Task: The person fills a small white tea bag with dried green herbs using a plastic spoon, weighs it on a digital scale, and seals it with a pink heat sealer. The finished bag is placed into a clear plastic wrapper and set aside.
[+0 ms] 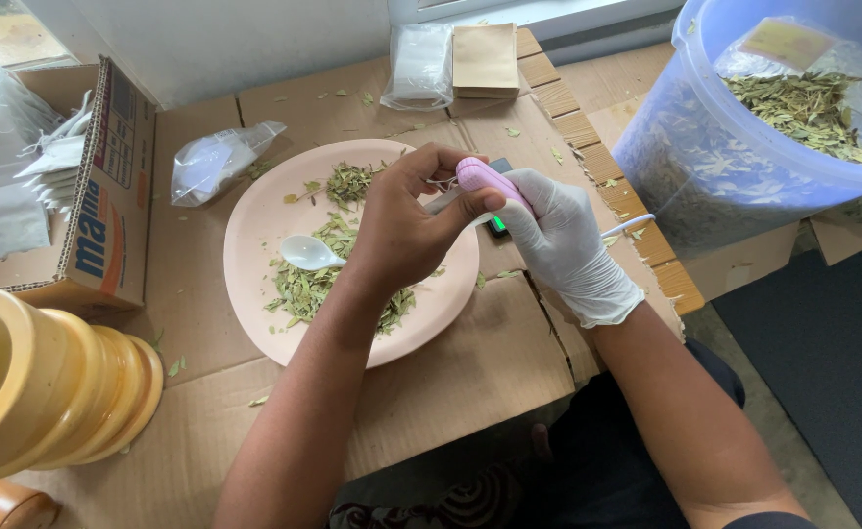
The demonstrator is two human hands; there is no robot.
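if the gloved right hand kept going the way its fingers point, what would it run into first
Its fingers point left toward the bare left hand; the right hand would likely meet that first, the two already closing on the pink device. Beyond lies the pink plate.

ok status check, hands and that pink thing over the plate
Left hand bare, fingers pinched at tip of pink handheld device. Right hand gloved, gripping device. Both above pink plate of dried leaves, white spoon lying there. Nothing in the way.
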